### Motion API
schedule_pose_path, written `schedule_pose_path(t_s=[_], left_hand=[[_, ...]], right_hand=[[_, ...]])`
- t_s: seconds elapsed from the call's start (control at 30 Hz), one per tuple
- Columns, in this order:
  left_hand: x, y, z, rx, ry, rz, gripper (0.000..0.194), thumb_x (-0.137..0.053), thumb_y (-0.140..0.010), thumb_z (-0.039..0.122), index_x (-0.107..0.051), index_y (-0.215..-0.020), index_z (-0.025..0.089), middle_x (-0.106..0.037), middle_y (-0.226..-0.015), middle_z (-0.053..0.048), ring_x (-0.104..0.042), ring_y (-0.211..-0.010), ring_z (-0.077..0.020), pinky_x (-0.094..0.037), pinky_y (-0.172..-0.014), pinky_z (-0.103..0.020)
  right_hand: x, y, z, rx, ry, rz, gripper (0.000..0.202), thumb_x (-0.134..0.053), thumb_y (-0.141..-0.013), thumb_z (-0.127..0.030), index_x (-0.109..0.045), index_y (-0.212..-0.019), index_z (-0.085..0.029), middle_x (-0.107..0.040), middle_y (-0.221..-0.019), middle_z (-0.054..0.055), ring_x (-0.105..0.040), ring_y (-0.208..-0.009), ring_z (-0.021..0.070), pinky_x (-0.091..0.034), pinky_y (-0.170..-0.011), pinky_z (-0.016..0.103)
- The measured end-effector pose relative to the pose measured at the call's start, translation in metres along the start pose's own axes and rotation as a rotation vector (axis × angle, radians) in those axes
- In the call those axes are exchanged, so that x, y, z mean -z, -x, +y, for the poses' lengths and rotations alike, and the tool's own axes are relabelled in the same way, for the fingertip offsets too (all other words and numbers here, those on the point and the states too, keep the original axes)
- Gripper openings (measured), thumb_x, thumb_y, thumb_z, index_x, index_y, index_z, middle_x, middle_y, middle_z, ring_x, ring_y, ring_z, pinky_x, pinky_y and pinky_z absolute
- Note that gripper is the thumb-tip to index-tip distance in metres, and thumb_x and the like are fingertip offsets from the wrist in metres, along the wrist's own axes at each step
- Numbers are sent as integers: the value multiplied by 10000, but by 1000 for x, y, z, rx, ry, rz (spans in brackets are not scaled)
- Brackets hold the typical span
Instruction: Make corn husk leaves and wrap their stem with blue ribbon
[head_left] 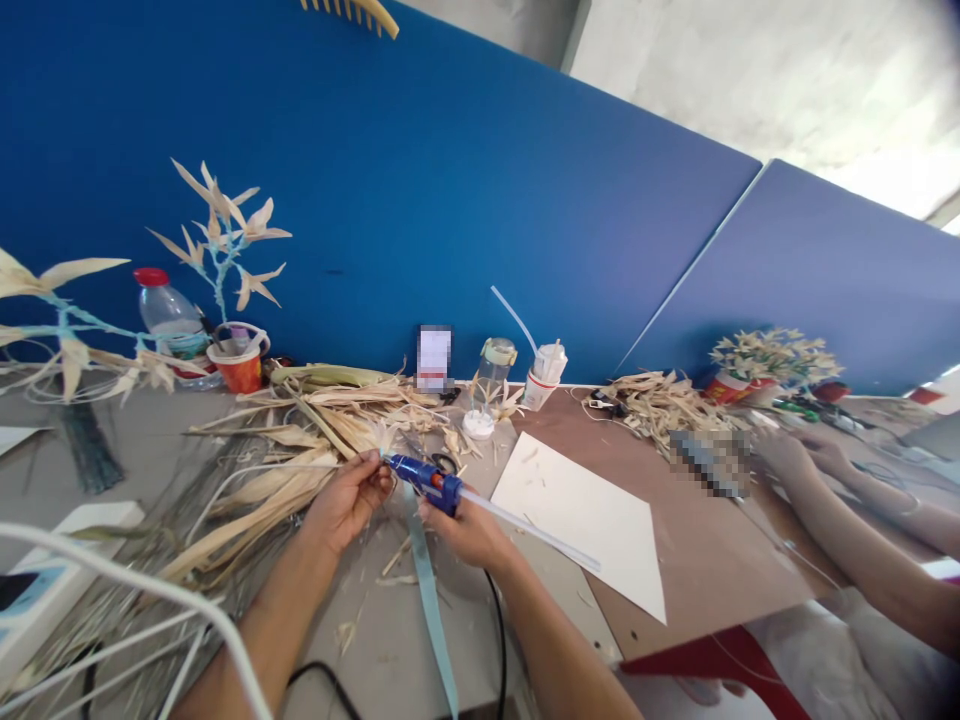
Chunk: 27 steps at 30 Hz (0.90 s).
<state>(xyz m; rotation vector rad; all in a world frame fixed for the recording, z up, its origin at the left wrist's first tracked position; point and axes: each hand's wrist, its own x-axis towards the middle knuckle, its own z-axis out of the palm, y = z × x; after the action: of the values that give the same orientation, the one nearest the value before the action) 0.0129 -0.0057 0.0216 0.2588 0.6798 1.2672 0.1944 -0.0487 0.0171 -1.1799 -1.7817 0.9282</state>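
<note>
Blue glue gun (424,480) is above the tabletop (382,640), in the closed grip of the right hand (469,530), and its nozzle points to a small pale flower (381,438). The left hand (349,505) pinches this flower at its base between the fingertips, and a light blue strip (429,600) lies below, between the two forearms.

Near the blue partition (420,200) stand 1 phone (434,358), 1 red-capped bottle (166,308) and 1 clear lidded bottle (492,378).
</note>
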Motion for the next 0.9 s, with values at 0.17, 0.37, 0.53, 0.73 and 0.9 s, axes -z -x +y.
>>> schedule_pose_path(t_s=[0.17,0.37,0.53,0.73,0.9], left_hand=[[0,0,-2,-25,-32,10,165,-527,-780,-40,-593,-731,103,-586,-593,-23,-569,-502,-88,-504,-461,-170],[-2,1,-2,-38,-64,27,167,-530,-784,-36,-598,-731,106,-584,-595,-23,-570,-499,-91,-512,-464,-184],[-1,0,-1,-13,-53,39,160,-559,-763,-32,-599,-740,121,-583,-607,-18,-578,-513,-101,-517,-465,-195],[-2,2,-1,-25,-67,29,167,-545,-775,-32,-600,-758,125,-582,-611,-12,-574,-511,-96,-516,-466,-195],[-1,2,-1,-26,-85,14,167,-524,-792,-31,-601,-766,115,-584,-619,-21,-581,-526,-100,-518,-478,-200]], right_hand=[[0,-1,0,16,4,6,107,-564,-794,-283,-553,-720,-207,-485,-643,-15,-450,-653,148,-385,-607,262],[0,0,2,12,0,-16,126,-564,-800,-299,-547,-716,-207,-486,-661,-9,-440,-643,144,-378,-599,260],[1,0,0,24,-5,20,90,-560,-794,-285,-569,-743,-211,-494,-661,-11,-449,-652,151,-390,-620,269],[1,1,-1,23,9,2,109,-564,-792,-291,-559,-719,-210,-484,-641,-12,-441,-633,145,-387,-604,265],[0,1,-1,2,-1,32,92,-544,-800,-272,-555,-742,-201,-501,-679,-14,-443,-625,133,-394,-622,268]])
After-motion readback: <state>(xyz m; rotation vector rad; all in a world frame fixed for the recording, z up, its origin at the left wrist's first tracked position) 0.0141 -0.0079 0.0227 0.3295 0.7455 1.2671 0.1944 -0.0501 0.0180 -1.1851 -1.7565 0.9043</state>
